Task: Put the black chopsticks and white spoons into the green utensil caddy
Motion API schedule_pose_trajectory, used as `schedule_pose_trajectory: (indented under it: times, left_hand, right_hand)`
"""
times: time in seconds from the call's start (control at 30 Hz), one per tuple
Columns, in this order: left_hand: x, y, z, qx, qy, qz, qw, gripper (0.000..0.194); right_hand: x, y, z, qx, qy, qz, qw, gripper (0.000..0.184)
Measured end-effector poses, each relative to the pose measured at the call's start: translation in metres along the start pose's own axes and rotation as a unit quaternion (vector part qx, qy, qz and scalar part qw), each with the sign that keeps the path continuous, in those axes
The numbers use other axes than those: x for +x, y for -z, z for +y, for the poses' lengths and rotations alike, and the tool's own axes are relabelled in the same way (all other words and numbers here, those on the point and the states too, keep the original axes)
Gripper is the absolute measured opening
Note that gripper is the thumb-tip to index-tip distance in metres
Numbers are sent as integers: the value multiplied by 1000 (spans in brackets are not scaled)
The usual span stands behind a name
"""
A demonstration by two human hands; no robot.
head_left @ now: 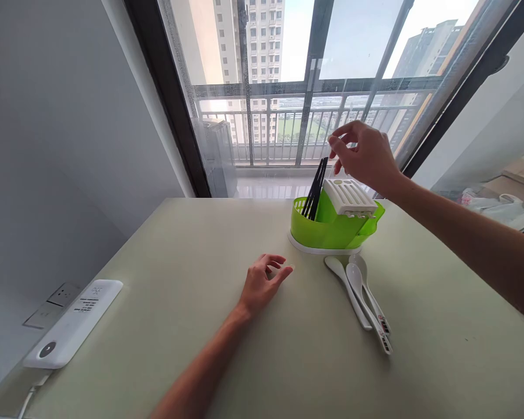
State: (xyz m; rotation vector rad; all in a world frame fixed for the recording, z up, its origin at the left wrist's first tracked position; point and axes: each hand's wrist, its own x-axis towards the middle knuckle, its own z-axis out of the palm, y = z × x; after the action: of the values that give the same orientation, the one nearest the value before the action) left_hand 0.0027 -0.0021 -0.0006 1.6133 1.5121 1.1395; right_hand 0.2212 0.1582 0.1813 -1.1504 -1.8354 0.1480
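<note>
My right hand [364,152] hovers over a green utensil caddy [327,231]. Its fingers are curved and apart, with nothing visible between them, just right of the tops of some black chopsticks [315,189]. The chopsticks lean upright in the caddy's left compartment. A white slotted rack [349,196] covers the caddy's middle and right part. On the table in front of the caddy, my left hand [262,284] rests with bent, parted fingers, holding nothing. To its right lie three white spoons [356,285], bowls toward the caddy, handles toward me.
The pale table [166,349] reaches to a large window [314,105] at the back. A white power strip [76,323] with a cable lies at the table's left edge, beside a wall socket [52,304]. Bags and boxes [506,198] show at far right.
</note>
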Motion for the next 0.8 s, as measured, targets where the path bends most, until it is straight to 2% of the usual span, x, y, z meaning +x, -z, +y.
schedule_pose_trajectory:
  times: [0.07,0.17,0.27,0.4,0.47,0.6,0.7,0.8]
  left_hand:
    - [0,0,0,-1,-3,-1,1000,34]
    - [0,-1,0,2,-2,-3,1000,34]
    - [0,-1,-1,2,-1,-5,1000,34]
    - [0,-1,-2,3,3,-9,1000,34]
    - [-1,-1,-2,5,3,-13,1000,34]
    - [-1,-1,0,11,6,-21,1000,33]
    - [-1,-2,1,11,9,-23,1000,32]
    - [-1,-2,2,13,10,-22,1000,31]
  right_hand:
    - [-9,12,-13,3,10,-2,1000,19]
    - [-29,24,-26,4,40,-54,998,20]
    - [-55,29,-31,-20,108,-155,982,24]
    - [-89,28,-23,-57,161,-311,935,30]
    - [-103,27,-15,-110,148,-374,909,28]
    - [-123,23,2,-243,50,-472,846,26]
    - [-132,16,15,-311,6,-497,810,29]
    - [-138,8,25,-347,-13,-492,798,35]
